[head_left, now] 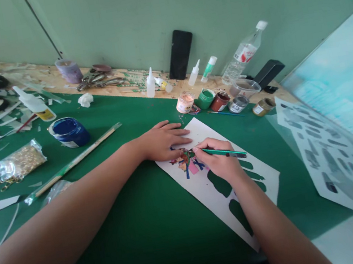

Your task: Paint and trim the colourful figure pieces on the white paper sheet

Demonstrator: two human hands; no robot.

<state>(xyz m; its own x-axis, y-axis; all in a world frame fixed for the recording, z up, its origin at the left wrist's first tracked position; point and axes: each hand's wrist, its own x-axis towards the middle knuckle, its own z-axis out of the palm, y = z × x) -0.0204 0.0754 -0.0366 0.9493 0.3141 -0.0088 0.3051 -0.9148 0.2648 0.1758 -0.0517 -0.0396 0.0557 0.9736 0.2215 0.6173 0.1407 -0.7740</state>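
Observation:
My right hand is closed around a paintbrush with a green handle, its tip down at a small painted figure in brown, pink, green and blue. The figure lies on a white sheet with several cut-out shapes, through which dark green shows. My left hand lies flat with fingers spread across the sheet's upper left part, its thumb beside the figure. The brush tip is partly hidden by my fingers.
Open paint jars, among them a green jar, stand behind the sheet. Further left are a blue paint jar, a wrapped stick and a bag of small rings. A cut-out sheet lies right. A phone leans on the wall.

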